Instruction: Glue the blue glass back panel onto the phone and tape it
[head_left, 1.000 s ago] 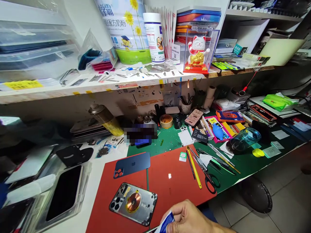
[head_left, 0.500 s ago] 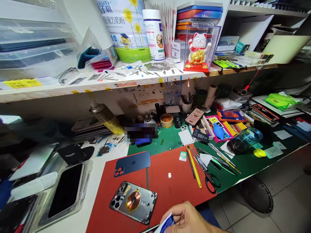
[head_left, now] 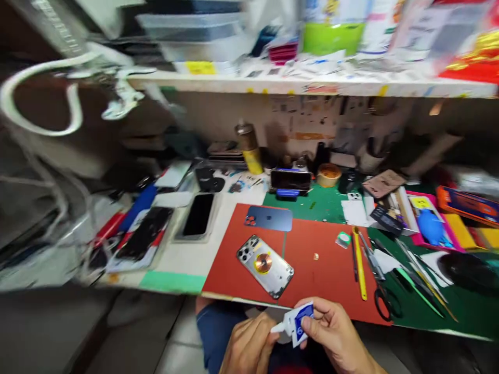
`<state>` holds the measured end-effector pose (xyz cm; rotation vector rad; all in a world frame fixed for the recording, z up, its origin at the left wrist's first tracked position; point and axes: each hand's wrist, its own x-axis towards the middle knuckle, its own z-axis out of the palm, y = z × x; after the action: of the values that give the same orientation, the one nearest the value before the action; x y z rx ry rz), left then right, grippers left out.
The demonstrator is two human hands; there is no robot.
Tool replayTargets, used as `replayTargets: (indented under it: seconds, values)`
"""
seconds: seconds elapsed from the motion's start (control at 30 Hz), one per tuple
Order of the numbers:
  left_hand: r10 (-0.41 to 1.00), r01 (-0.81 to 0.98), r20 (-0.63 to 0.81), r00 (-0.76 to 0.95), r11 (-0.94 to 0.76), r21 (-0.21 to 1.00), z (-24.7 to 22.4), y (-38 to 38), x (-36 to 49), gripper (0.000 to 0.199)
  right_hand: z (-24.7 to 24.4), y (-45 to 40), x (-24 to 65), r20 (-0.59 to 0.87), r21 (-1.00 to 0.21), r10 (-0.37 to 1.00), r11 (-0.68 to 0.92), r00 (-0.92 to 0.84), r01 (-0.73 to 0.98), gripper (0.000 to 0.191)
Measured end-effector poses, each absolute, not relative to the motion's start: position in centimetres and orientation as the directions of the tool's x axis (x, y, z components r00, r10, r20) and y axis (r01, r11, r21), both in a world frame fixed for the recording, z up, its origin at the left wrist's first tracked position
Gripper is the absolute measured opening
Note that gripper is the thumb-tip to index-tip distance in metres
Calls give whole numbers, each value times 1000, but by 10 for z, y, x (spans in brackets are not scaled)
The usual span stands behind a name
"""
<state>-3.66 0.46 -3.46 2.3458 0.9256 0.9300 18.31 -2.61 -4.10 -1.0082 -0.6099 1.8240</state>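
Note:
My right hand (head_left: 331,330) grips a small white-and-blue squeeze tube (head_left: 304,318) between thumb and fingers, just off the mat's front edge. The tube's white nozzle points left, into the closed fingers of my left hand (head_left: 249,343). Those fingers pinch at the nozzle's tip; whether a cap sits there is hidden. On the red mat (head_left: 312,239) beyond lies a phone with its back off (head_left: 266,265), showing a round copper coil. A blue phone back panel (head_left: 268,218) rests behind it.
Right of the mat's middle are a yellow brush (head_left: 359,265), black-handled scissors (head_left: 384,304) and several tweezers. A black-screened phone in a clear case (head_left: 198,215) lies left. A loaded shelf (head_left: 273,84) overhangs the bench's back; a pixelated device (head_left: 290,181) stands beneath.
The view has swung left, so the bench appears shifted right. My left hand has come into view at the tube's nozzle, and more of my right hand and the tube shows.

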Motion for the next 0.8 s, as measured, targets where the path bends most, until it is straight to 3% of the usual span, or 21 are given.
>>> replayTargets:
  seconds: [0.1,0.2,0.37,0.53,0.6,0.67,0.73,0.8]
  values:
    - [746,511,414,522,-662,549,-28,9,-39,27,-41,-25,183,-412,-759,877,-480,-245,-440,41]
    - [783,580,417,461,-622,527,-29,6,-43,38,-44,-22,180,-450,-775,862,-506,-232,-378,43]
    - [812,557,386,437,-581,593,-32,2,-52,35,-51,-19,178,-485,-807,852,-522,-196,-275,45]
    - [901,551,384,200,-428,716,-35,11,-66,40,-39,-3,188,-514,-822,851,-525,-110,-221,43]
    - [945,544,308,108,-316,778,-36,14,-72,35,-28,13,191,-528,-822,847,-527,-58,-217,44]
    - [989,466,146,28,-142,873,-34,15,-75,31,-19,33,192,-525,-826,851,-513,-12,-232,44]
    - [995,305,-98,4,92,948,-32,15,-73,41,-13,54,190,-507,-835,862,-491,-1,-249,43]
    - [956,134,-291,40,284,950,-31,15,-69,54,-10,70,186,-507,-831,862,-496,-25,-250,42]
